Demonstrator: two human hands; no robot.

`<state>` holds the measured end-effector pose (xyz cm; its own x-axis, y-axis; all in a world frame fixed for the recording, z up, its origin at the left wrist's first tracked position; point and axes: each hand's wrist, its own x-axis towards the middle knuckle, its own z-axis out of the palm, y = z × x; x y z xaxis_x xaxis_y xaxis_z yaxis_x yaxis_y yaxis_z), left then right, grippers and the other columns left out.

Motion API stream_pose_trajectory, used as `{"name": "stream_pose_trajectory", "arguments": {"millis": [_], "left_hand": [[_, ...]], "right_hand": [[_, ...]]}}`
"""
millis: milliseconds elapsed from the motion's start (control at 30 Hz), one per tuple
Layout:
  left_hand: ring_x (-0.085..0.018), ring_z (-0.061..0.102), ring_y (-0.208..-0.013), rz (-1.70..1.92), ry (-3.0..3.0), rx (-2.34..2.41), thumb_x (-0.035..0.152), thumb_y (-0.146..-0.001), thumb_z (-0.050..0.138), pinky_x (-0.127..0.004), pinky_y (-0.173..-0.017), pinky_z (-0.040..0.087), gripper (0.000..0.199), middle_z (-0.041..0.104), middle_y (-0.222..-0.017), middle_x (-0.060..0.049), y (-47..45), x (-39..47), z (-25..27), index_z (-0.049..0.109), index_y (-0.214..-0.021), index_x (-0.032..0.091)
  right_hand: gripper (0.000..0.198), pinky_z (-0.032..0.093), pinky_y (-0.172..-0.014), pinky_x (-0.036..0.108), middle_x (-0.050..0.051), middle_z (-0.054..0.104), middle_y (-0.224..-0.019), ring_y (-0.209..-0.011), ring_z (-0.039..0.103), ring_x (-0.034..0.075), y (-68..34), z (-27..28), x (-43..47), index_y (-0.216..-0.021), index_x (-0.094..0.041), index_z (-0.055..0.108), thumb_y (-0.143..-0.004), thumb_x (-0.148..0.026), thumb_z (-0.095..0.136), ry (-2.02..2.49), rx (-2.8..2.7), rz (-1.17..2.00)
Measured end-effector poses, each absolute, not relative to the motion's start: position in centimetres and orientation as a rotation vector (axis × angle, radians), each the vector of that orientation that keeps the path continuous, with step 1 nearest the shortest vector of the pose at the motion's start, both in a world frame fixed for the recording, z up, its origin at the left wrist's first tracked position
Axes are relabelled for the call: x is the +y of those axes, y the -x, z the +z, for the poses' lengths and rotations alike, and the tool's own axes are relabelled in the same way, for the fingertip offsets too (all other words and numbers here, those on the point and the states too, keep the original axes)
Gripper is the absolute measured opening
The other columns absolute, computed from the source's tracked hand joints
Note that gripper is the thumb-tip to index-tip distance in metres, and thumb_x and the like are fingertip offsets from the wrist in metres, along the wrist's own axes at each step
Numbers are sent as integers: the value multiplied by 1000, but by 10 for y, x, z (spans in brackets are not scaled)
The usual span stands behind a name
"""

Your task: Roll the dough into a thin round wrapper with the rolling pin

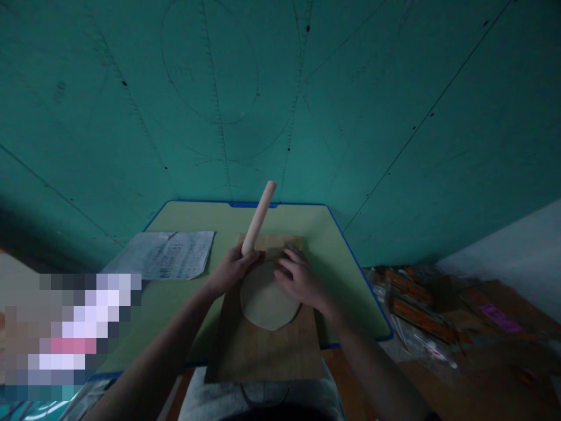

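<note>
A round, flat sheet of dough lies on a wooden board in front of me. My left hand is closed around the lower end of a pale wooden rolling pin, which tilts up and away toward the wall. That hand is at the upper left edge of the dough. At the upper right of the dough rests my right hand, its fingers spread across the edge of the sheet.
Under the board is a light table with a blue rim. Printed paper lies on its left side. A green wall rises behind. Plastic-wrapped orange items and cardboard are on the right, beyond the table. A pixelated patch covers the lower left.
</note>
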<state>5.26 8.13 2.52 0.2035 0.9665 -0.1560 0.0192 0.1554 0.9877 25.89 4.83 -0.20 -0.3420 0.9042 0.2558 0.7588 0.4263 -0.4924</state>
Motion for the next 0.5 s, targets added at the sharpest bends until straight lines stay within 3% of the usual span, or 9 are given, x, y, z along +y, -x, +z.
{"name": "stream_pose_trajectory", "arguments": {"millis": [233, 500], "left_hand": [[-28, 73, -99, 901, -1072, 1179, 57, -65, 79, -41, -92, 57, 54, 77, -104, -14, -29, 57, 28, 68, -95, 13], [-31, 72, -106, 1021, -908, 1249, 60, -61, 83, -40, -97, 56, 60, 77, -108, -15, -21, 11, 22, 71, -95, 12]], "right_hand": [[33, 42, -113, 49, 16, 51, -148, -141, 45, 29, -290, -12, 20, -123, -20, 70, -95, -30, 57, 1451, -2034, 534], [39, 39, -116, 52, 17, 52, -146, -142, 43, 31, -293, -18, -20, -125, -18, 68, -97, -38, 51, 1515, -1908, 524]]}}
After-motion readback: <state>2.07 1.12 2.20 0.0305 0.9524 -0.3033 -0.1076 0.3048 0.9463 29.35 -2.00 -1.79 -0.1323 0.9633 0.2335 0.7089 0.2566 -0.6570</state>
